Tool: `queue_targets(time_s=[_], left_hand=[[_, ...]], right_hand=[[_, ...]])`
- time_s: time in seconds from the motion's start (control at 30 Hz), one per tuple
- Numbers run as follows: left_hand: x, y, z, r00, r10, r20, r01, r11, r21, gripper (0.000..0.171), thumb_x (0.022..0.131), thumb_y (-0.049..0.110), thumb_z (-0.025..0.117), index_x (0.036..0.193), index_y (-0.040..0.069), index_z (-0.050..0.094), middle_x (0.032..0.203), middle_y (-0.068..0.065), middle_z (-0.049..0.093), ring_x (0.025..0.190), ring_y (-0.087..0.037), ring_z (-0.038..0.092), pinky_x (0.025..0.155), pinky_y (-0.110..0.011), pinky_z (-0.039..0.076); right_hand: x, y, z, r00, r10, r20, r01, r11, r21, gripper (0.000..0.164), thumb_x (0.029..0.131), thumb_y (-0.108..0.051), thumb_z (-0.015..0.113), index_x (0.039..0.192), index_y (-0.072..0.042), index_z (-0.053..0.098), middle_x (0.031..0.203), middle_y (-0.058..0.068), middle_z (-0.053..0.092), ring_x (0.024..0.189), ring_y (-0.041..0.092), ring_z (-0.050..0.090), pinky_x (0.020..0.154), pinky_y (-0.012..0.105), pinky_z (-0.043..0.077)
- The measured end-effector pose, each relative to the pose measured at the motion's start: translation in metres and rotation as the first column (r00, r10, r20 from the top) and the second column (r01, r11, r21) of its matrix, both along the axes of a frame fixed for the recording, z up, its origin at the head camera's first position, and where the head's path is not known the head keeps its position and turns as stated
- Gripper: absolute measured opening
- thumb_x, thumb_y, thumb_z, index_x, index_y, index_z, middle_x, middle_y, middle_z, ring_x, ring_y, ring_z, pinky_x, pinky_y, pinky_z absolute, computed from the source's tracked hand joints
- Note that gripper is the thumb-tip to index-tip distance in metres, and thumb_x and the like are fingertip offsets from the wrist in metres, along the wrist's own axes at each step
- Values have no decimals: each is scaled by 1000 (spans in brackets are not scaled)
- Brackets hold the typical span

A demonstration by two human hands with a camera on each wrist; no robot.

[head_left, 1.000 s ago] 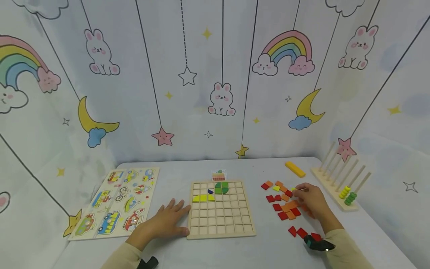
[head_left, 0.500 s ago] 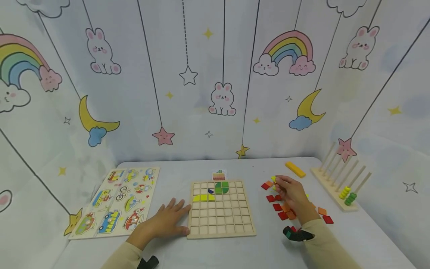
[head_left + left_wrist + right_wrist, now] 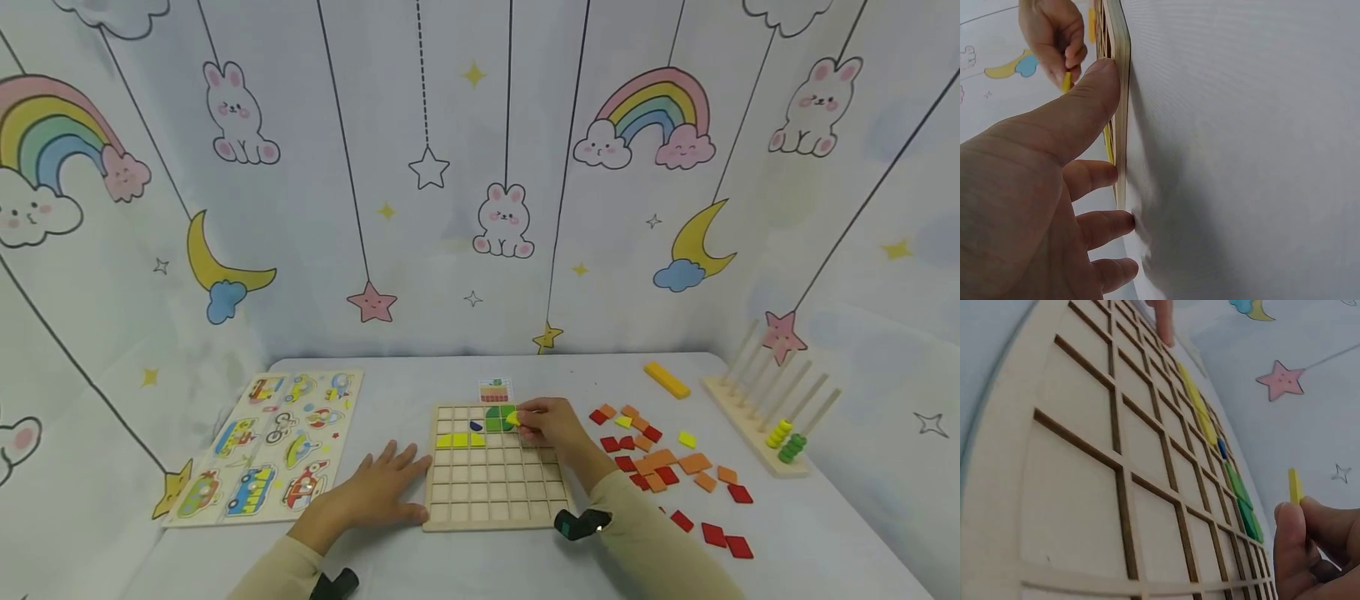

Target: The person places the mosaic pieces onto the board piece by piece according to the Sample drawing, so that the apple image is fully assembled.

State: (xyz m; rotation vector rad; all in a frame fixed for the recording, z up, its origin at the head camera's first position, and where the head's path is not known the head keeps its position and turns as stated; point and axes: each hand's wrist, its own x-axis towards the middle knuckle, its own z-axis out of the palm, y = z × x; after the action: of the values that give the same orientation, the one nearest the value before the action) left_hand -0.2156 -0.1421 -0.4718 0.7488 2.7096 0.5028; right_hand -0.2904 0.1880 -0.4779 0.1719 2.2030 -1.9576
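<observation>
My right hand (image 3: 555,427) pinches a small yellow tile (image 3: 1295,486) between thumb and fingers, above the upper part of a wooden grid board (image 3: 498,492). In the head view the tile overlaps the right side of the green pieces (image 3: 495,419). A row of yellow pieces (image 3: 459,440) lies in the board's second row, with a small dark blue piece (image 3: 476,425) just above. My left hand (image 3: 367,493) rests at the board's left edge, fingers spread; the left wrist view shows its thumb (image 3: 1094,87) against the board's side.
Loose red, orange and yellow tiles (image 3: 660,458) lie scattered right of the board. Beyond are a yellow bar (image 3: 667,381) and a peg stand (image 3: 757,429) with beads. A picture card (image 3: 496,390) sits behind the board. A vehicle puzzle board (image 3: 266,450) lies at left.
My right hand has picked a yellow tile from the loose pieces and carried it left over the board. My left hand has stayed at the board's left edge.
</observation>
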Motion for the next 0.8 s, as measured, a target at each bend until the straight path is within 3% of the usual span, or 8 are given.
queue_targets(time_s=[0.07,0.13,0.27,0.33,0.4,0.5,0.67,0.8], left_hand=[[-1,0,-1,1000,0,-4,0,1000,-4,84,88,62,68,155,17,45,162,-20,35,150,-53,21,114,-78,21],[-2,-1,-2,1000,3,-4,-3,1000,-5,84,88,62,68,155,17,45,162,-20,35,150,-53,21,114,-78,21],[-2,-1,-5,1000,4,-6,-4,1000,-4,84,87,62,69,155,18,45,162,-19,35,150,-52,21,114,-77,21],[-2,-1,-7,1000,2,-6,-2,1000,-3,84,88,62,68,155,19,45,163,-19,35,150,-52,21,114,-77,21],[-2,0,-7,1000,0,-9,0,1000,-2,84,88,62,68,155,19,45,163,-19,35,150,-52,21,114,-77,22],[-2,0,-6,1000,2,-10,-2,1000,-1,84,87,62,68,155,19,45,163,-19,35,150,-52,21,114,-77,21],[-2,0,-5,1000,5,-5,-5,1000,4,84,87,62,68,155,19,44,163,-18,34,151,-52,20,114,-77,20],[-2,0,-4,1000,8,-6,-8,1000,4,84,87,62,69,155,19,44,163,-18,34,151,-52,20,115,-76,20]], right_hand=[[1,-11,-2,997,60,-48,-54,993,108,21,98,-6,66,116,4,71,86,10,68,66,13,62,59,22,57],[1,-21,-4,984,130,-121,-98,965,243,18,97,-5,67,111,3,74,82,7,68,64,12,60,55,23,55],[2,-33,-7,934,260,-247,-90,837,540,12,94,-7,69,102,-4,77,79,1,71,67,11,61,57,26,51],[3,-36,-7,908,306,-286,-63,775,629,10,93,-8,70,98,-6,78,82,0,72,72,12,62,61,29,53],[4,-38,-7,892,336,-302,-47,735,677,9,93,-8,70,95,-8,79,86,0,73,76,13,63,64,31,54],[5,-39,-7,882,354,-312,-34,706,707,9,92,-8,70,94,-8,79,89,1,74,78,14,63,66,32,55],[9,-39,-2,891,355,-281,-33,669,743,10,94,-10,71,99,-9,80,96,1,75,84,14,63,73,34,56],[15,-38,3,890,401,-219,-79,607,790,11,94,-13,72,101,-9,81,102,1,76,94,16,67,84,39,58]])
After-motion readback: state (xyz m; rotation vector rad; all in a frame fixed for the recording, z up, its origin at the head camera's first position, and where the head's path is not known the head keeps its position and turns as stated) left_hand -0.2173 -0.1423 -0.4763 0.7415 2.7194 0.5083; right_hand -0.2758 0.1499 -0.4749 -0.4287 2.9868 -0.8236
